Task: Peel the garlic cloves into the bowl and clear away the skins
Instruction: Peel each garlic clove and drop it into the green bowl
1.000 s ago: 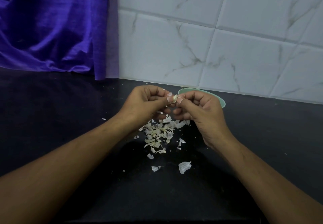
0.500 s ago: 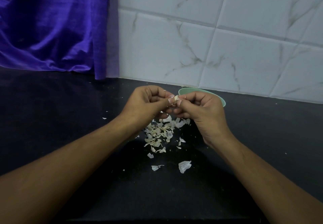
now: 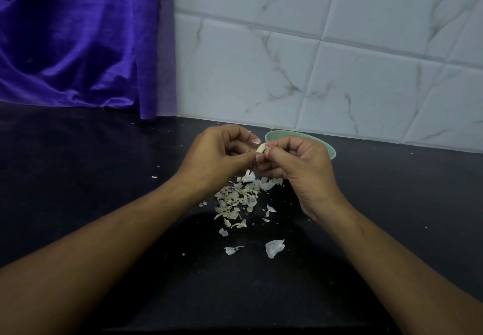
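The garlic clove (image 3: 261,148) sits just above mid-frame, pinched between the fingertips of both hands. The left hand (image 3: 217,154) curls around it from nine o'clock and the right hand (image 3: 298,164) from three o'clock, thumbs meeting at the clove. That grip suits one hand steadying it while the other picks at the skin, though I cannot tell which does which. It is held above the counter (image 3: 78,178), so scraps likely drop clear of the green bowl (image 3: 329,149), which sits at two o'clock behind the right knuckles, its inside hidden. A heap of skins (image 3: 240,198) lies at six o'clock from the clove, with one larger flake (image 3: 273,248) further toward the person. A purple curtain (image 3: 78,34) hangs at ten o'clock and marbled tiles (image 3: 313,60) at one o'clock. Nothing blocks the way to the bowl — only the right hand itself covers it.
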